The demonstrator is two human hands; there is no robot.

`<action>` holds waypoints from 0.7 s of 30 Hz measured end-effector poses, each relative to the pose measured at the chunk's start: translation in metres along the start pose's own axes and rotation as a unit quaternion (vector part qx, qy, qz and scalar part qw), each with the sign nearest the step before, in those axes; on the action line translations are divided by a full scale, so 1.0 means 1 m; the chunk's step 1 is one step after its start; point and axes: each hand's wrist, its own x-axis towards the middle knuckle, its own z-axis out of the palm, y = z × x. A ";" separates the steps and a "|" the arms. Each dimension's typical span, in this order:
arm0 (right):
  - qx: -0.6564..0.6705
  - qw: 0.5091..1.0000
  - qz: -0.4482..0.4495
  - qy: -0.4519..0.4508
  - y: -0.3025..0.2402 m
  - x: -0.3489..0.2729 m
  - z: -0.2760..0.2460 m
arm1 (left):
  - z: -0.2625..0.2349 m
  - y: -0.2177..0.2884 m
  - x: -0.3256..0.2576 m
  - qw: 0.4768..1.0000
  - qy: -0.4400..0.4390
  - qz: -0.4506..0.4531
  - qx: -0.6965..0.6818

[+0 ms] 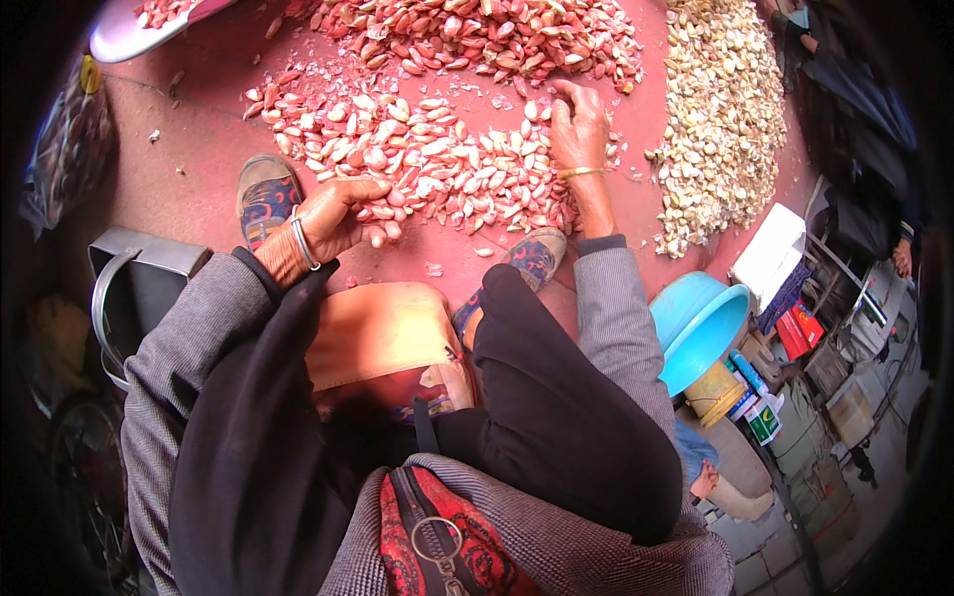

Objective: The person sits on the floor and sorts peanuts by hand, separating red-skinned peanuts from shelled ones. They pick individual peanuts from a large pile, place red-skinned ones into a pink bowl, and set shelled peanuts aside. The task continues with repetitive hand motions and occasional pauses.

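Note:
Loose reddish-skinned garlic cloves [457,174] lie spread on the red floor in front of me. My left hand [338,217] is curled at the near left edge of this spread, its thumb on top and several cloves at its fingers. At the far right end, my right hand [578,127] is bent with fingers drawn together between the spread and a denser pile of darker red cloves [477,40]. What its fingertips hold, if anything, is too small to make out.
A long heap of pale cloves [720,119] stretches along the right. Nearby stand a blue basin [701,328], a yellowish bucket [714,392] and a white box [770,243]. At left are a metal container [149,258] and a filled plastic bag [70,144]; a pale basin [139,35] sits at far left.

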 end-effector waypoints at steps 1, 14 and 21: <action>-0.048 0.998 -0.032 0.002 0.002 0.002 0.003 | -0.001 0.001 0.000 1.000 -0.005 -0.005 0.001; -0.006 0.999 -0.020 -0.029 -0.017 -0.001 0.011 | -0.006 0.002 -0.004 0.999 -0.028 -0.005 -0.032; -0.104 0.981 -0.133 -0.096 -0.046 -0.032 0.014 | -0.008 0.004 -0.006 0.999 -0.015 0.001 -0.032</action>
